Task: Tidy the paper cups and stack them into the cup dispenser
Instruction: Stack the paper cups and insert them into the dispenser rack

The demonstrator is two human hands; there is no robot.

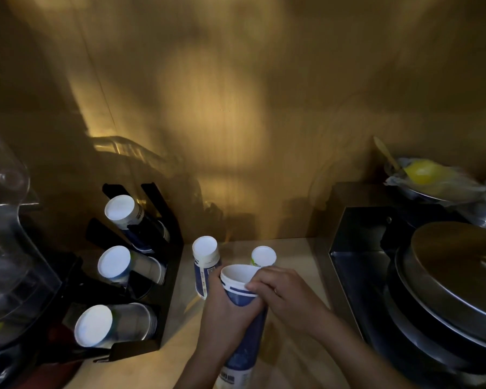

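Observation:
A tall stack of blue-and-white paper cups [243,341] stands upside down near the counter's front edge. My left hand [222,313] wraps around its upper part. My right hand [281,293] pinches the rim of the topmost cup [237,276] of that stack. Behind them stand two more upturned cup stacks, one on the left [204,265] and one on the right [263,256]. At the left, a black cup dispenser [163,276] holds three tilted rows of cups: top [124,211], middle [115,265], bottom [96,325].
A clear plastic appliance [3,248] stands at the far left. A black box [357,259] and stacked round metal lids [455,270] fill the right side. A bowl with something yellow [424,172] sits behind them. A wood panel wall closes the back.

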